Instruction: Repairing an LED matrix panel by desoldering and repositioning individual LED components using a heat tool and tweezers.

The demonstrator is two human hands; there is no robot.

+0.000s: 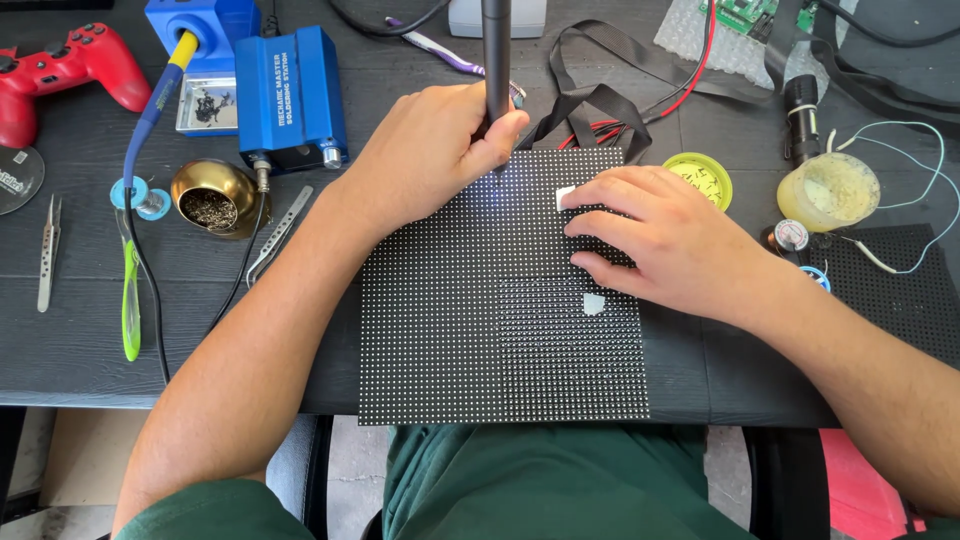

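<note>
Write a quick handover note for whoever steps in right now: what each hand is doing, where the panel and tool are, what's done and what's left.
Left hand: grip closed around the dark pen-shaped tool, held upright, tip at the panel's top edge, where a small bluish glow shows.
Right hand: flat on the black dotted LED panel, fingers beside a small white piece.
Panel lies flat at the table's front edge; a second white bit sits lower right.
Done: tool at the spot. Left: cannot tell how far the work has got.
</note>
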